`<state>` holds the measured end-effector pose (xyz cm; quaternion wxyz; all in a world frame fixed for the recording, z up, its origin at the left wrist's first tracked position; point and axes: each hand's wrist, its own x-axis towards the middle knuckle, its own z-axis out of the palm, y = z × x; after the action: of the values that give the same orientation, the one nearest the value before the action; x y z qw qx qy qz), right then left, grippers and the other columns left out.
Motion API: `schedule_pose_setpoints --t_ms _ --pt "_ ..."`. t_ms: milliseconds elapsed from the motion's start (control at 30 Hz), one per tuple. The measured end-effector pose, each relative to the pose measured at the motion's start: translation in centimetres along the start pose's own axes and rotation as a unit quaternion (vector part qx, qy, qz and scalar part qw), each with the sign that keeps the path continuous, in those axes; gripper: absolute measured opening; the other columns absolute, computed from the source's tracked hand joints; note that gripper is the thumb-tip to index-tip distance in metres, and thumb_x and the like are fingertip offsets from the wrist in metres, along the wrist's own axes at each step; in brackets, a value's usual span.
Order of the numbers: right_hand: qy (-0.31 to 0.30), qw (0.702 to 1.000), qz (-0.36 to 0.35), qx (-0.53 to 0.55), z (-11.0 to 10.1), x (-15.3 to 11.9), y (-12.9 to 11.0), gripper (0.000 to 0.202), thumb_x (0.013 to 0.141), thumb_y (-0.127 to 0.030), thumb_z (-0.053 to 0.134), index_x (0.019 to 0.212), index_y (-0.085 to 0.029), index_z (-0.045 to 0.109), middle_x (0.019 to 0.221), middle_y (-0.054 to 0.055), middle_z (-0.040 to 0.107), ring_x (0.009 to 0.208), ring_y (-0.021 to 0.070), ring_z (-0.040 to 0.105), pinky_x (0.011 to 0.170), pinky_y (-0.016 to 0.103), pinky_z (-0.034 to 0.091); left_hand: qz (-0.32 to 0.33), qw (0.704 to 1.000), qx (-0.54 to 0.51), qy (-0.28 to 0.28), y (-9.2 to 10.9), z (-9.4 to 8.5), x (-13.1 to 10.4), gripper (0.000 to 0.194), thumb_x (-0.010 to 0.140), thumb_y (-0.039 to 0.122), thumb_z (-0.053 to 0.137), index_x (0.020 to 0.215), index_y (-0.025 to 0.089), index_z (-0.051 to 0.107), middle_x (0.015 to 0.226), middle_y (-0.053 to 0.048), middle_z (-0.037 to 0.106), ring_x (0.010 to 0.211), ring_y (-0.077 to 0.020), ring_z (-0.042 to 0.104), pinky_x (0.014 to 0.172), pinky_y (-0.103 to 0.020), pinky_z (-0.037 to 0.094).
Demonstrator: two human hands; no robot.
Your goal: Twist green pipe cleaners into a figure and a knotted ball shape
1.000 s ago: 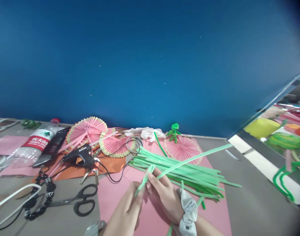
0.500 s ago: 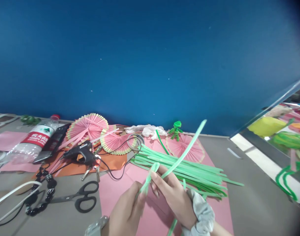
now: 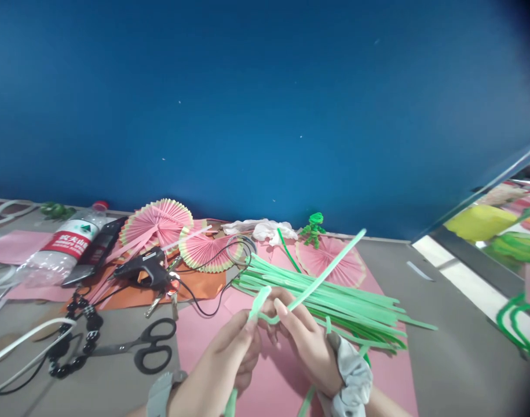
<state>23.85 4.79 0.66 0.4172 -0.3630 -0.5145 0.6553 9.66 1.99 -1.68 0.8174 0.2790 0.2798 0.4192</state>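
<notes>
- Head view first: from my distant seat I see a blue panel point(image 3: 265, 116) standing beyond the fingers.
- Grey tabletop point(image 3: 460, 324) spreads below and to both sides of them.
- Pink sheet point(image 3: 195, 330) lies directly under the fingers.
- Bundle of green stems point(image 3: 334, 304) rests on that sheet, just past the right fingers.
- Left hand point(image 3: 221, 359): I read thumb and forefinger pinched on the bent end of a single green stem point(image 3: 329, 268).
- Right hand point(image 3: 310, 344): thumb and forefinger narrowed on the same stem, which bows between the two grips; its free end slants up and rightward.
- Clear bottle point(image 3: 67, 246), the container I can make out, lies well left of the fingers, red cap on; I cannot tell whether it holds liquid.
- Pleated pink fan point(image 3: 160, 223) sits beyond the fingers, to their left.
- Black scissors point(image 3: 138, 344) lie left of the left fingers, blades pointing away from them.
- Black glue gun point(image 3: 145, 269) lies farther out, on that side too.
- Small green figure point(image 3: 315, 229) stands past the bundle.
</notes>
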Motion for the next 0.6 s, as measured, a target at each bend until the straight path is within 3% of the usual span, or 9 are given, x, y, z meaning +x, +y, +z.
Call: schedule_pose_setpoints --t_ms 67,133,233,300,333,400,500,600 --pt "0.027 0.999 0.001 0.020 0.2 0.3 0.1 0.027 0.088 -0.042 0.042 0.108 -0.025 0.046 0.077 -0.001 0.047 0.056 0.0110 0.044 0.048 0.022 0.041 0.007 1.000 -0.016 -0.001 -0.2 -1.2 0.6 0.032 0.074 0.047 0.060 0.085 0.019 0.051 0.044 0.012 0.035 0.030 -0.0013 0.017 0.027 -0.009 0.014" --pt "0.103 0.995 -0.008 -0.012 0.3 0.8 0.3 0.030 0.087 -0.041 0.044 0.114 -0.028 0.041 0.079 -0.001 0.044 0.051 0.0099 0.041 0.045 0.022 0.039 0.017 0.999 -0.029 0.008 -0.2 -1.9 0.9 0.034 0.071 0.049 0.063 0.083 0.020 0.049 0.045 0.011 0.037 0.029 -0.0013 0.018 0.026 -0.010 0.016" --pt "0.215 0.972 -0.054 -0.076 -0.2 1.2 0.7 0.041 0.083 -0.035 0.053 0.120 -0.032 0.034 0.078 -0.004 0.035 0.048 0.0078 0.033 0.045 0.020 0.037 0.042 0.998 -0.044 0.033 0.0 -1.5 0.6 0.038 0.067 0.052 0.064 0.079 0.020 0.047 0.049 0.011 0.039 0.029 -0.0009 0.019 0.025 -0.010 0.015" --pt "0.236 0.958 -0.109 -0.125 -0.5 0.9 1.0 0.041 0.083 -0.029 0.053 0.119 -0.032 0.034 0.076 -0.005 0.030 0.050 0.0077 0.032 0.046 0.019 0.037 0.061 0.994 -0.042 0.081 0.2 -0.4 0.0 0.031 0.080 0.049 0.052 0.081 0.019 0.048 0.056 0.008 0.042 0.034 -0.0006 0.024 0.031 -0.010 0.021" --pt "0.224 0.950 -0.143 -0.163 -0.6 0.6 1.0 0.035 0.083 -0.026 0.052 0.115 -0.031 0.039 0.075 -0.005 0.031 0.051 0.0080 0.032 0.047 0.019 0.037 0.064 0.989 -0.011 0.135 0.3 0.2 -0.3 0.029 0.084 0.048 0.047 0.079 0.019 0.048 0.052 0.009 0.039 0.034 -0.0015 0.025 0.031 -0.010 0.023" --pt "0.152 0.941 -0.187 -0.238 -0.5 -0.1 1.1 0.016 0.085 -0.020 0.049 0.099 -0.028 0.049 0.072 -0.004 0.034 0.055 0.0089 0.036 0.050 0.019 0.037 0.076 0.983 0.010 0.169 0.4 1.3 -1.0 0.023 0.085 0.045 0.047 0.084 0.022 0.047 0.054 0.008 0.041 0.035 -0.0026 0.030 0.032 -0.011 0.025" --pt "0.067 0.950 -0.160 -0.260 0.3 -0.7 1.0 0.007 0.085 -0.021 0.048 0.091 -0.025 0.050 0.070 -0.004 0.036 0.056 0.0095 0.039 0.048 0.020 0.036 0.098 0.970 0.124 0.187 0.5 2.4 -1.4 0.022 0.084 0.045 0.048 0.086 0.023 0.045 0.053 0.008 0.046 0.036 -0.0060 0.038 0.034 -0.015 0.031" --pt "0.052 0.963 -0.107 -0.243 1.2 -0.6 0.5 0.005 0.085 -0.024 0.048 0.090 -0.022 0.049 0.066 -0.005 0.037 0.051 0.0091 0.038 0.047 0.021 0.035 0.119 0.954 0.210 0.176 0.2 2.8 -1.3 0.023 0.087 0.044 0.041 0.087 0.021 0.044 0.052 0.006 0.050 0.042 -0.0092 0.048 0.040 -0.019 0.040"
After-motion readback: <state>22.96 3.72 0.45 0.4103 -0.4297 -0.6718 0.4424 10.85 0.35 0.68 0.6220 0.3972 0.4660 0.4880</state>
